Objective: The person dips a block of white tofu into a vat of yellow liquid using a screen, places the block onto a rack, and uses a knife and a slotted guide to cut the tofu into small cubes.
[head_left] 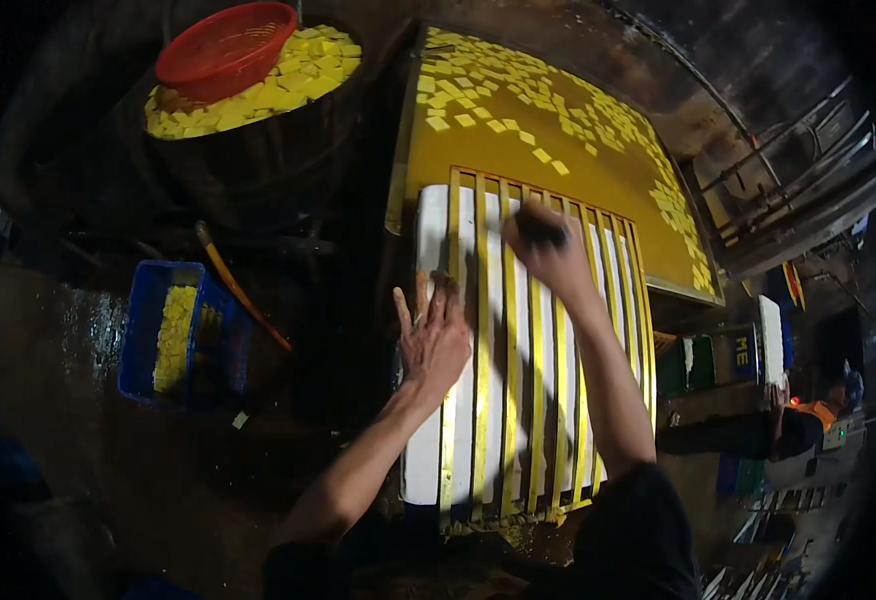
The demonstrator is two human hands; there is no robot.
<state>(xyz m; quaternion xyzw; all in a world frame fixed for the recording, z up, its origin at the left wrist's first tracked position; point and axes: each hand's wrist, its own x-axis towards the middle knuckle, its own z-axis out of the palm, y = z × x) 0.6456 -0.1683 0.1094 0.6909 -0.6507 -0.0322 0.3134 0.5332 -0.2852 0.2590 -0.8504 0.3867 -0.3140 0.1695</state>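
Observation:
A yellow slatted frame point(535, 330) lies on top of a large white slab point(427, 450), whose surface shows between the slats. My left hand point(436, 337) rests with fingers spread on the slab's left side, beside and partly over the leftmost slat. My right hand point(547, 244) is closed around a dark object point(541, 225), blurred and too unclear to name, over the upper middle of the slats. The far end of the slats reaches a wide, shallow tank of yellowish liquid point(498, 161), in which many small yellow square pieces point(475, 71) float.
At the upper left, a red plastic basket point(220, 60) sits on yellow pieces in a large round vat point(243, 157). A blue crate point(130, 330) of yellow pieces stands on the floor near an orange hose point(239, 289). At right, another person point(790, 431) holds a white slab point(770, 341).

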